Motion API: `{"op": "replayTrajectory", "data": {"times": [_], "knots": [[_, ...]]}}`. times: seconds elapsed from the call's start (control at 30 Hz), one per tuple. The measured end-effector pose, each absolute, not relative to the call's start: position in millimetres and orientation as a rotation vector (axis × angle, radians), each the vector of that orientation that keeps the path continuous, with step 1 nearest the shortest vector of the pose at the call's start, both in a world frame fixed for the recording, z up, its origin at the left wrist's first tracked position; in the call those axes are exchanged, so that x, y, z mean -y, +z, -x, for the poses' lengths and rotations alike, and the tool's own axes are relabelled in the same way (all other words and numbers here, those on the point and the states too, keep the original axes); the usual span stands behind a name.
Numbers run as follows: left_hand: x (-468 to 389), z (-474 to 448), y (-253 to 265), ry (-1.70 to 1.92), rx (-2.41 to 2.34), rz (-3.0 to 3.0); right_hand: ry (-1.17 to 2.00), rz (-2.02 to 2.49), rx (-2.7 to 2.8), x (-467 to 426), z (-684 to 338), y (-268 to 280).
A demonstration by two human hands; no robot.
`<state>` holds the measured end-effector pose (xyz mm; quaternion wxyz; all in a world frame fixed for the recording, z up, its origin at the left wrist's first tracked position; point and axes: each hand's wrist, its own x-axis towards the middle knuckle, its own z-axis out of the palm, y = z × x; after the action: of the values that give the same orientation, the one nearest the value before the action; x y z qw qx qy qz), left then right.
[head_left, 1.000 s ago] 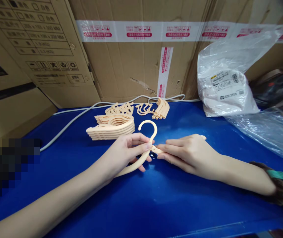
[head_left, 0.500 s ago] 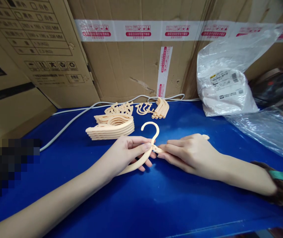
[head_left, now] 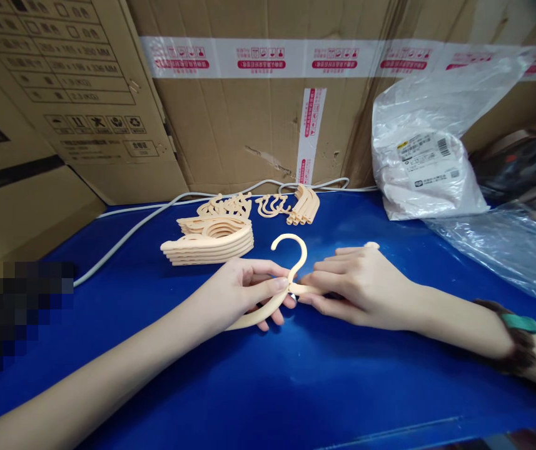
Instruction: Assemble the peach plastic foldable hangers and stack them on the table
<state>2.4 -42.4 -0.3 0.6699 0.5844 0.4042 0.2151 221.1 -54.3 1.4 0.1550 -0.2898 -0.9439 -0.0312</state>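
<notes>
Between my hands is a cream plastic hanger [head_left: 264,312] with its curved hook [head_left: 303,250] pointing up and away from me. My left hand [head_left: 244,287] pinches it near the centre joint, thumb on top and fingers beneath, while its left arm runs under my wrist. My right hand [head_left: 359,287] wraps over the hanger's right arm, whose pale end pokes out beyond the knuckles. Where the two arms meet, just below the hook, they touch. Behind my left hand lies a stack of matching hanger pieces [head_left: 209,244].
Loose hooks [head_left: 272,205] and a bundle of curved cream pieces [head_left: 304,205] lie at the back of the blue table [head_left: 268,387]. A white cable [head_left: 131,240] runs along the cardboard boxes [head_left: 249,131]. A plastic bag [head_left: 424,169] stands at right.
The hook has tipped slightly to the right. The right arm of the hanger has swung closer against the centre joint, and my right hand has turned a little with it.
</notes>
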Motion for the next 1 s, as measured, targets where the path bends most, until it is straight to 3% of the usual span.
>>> {"op": "replayTrajectory", "data": {"times": [0.6, 1.0], "knots": [[36.6, 0.2, -0.2, 0.472, -0.965, -1.409, -0.529, 0.772, 2.498, 49.3, -225.1, 5.9], [42.0, -0.6, 3.2, 0.432, -0.985, -1.569, -0.342, 0.78, 2.561, 47.4, -224.3, 1.7]]}}
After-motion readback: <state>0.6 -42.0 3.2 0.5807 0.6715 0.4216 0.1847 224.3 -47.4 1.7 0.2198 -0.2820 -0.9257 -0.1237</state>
